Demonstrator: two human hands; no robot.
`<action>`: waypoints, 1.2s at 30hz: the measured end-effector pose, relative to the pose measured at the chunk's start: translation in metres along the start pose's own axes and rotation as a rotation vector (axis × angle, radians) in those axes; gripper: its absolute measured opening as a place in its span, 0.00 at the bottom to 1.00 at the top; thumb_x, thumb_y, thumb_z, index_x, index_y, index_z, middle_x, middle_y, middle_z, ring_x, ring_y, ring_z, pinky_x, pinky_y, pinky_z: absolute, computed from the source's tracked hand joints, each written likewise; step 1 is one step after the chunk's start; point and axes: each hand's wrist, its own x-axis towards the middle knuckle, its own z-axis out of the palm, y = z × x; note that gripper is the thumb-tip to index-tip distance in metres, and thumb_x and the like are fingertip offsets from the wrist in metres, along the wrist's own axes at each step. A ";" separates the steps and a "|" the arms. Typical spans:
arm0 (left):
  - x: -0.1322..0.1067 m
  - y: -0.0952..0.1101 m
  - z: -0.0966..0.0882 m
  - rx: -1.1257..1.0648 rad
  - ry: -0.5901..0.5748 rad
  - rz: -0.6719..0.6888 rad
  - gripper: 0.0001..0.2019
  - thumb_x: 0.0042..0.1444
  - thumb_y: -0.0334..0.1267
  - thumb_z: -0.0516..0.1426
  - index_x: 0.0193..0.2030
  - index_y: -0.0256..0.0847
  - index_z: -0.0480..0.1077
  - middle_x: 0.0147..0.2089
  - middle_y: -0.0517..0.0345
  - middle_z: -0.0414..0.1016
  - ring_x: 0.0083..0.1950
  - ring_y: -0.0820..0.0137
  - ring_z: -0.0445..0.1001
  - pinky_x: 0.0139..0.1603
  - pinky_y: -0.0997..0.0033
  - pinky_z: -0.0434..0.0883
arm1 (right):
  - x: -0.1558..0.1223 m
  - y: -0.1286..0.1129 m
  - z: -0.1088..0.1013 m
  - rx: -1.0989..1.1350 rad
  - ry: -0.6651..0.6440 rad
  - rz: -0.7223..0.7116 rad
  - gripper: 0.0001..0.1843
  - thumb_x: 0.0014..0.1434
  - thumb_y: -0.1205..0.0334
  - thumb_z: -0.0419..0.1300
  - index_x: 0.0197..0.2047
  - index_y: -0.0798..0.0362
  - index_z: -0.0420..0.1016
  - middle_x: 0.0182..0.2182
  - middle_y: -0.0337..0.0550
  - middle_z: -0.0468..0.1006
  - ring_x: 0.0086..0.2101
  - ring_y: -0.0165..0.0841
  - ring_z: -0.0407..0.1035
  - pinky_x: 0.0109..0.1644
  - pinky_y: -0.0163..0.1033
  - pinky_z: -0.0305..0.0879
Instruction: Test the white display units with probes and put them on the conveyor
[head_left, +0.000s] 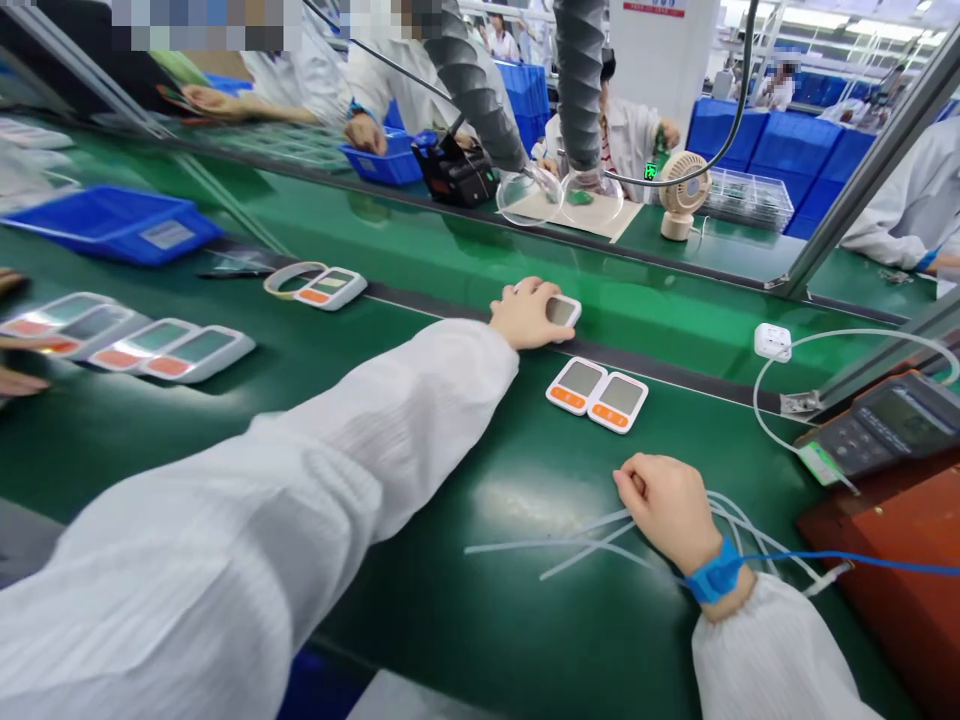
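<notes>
Head view: a white display unit (564, 312) is grasped by the left hand (525, 314); above pale tubes (592, 543), the right hand (670, 508) is curled, its grip indiscernible.

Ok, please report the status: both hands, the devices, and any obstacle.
Left hand grasping white device. Right hand loosely curled. Two orange-buttoned devices side by side nearby. Pale cords around right hand, possibly in the way.

Our devices (619, 401) are white, with grey screens (580, 377) and orange button strips (568, 399); the bench (465, 440) is dark green. We wear white sleeves (292, 500) and a blue wristband (716, 572) with a blue cord (840, 557). We see whitish tubes (525, 547), a blue bin (127, 240), a beige fan (685, 184), grey hoses (579, 95) and a red-orange box (892, 540).
</notes>
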 end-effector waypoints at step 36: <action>-0.050 0.096 0.011 -0.004 -0.062 0.266 0.41 0.45 0.61 0.62 0.66 0.55 0.63 0.72 0.46 0.55 0.66 0.37 0.59 0.59 0.31 0.63 | 0.003 -0.004 0.002 -0.076 -0.027 -0.023 0.09 0.65 0.69 0.62 0.32 0.52 0.71 0.26 0.35 0.74 0.29 0.31 0.69 0.35 0.37 0.52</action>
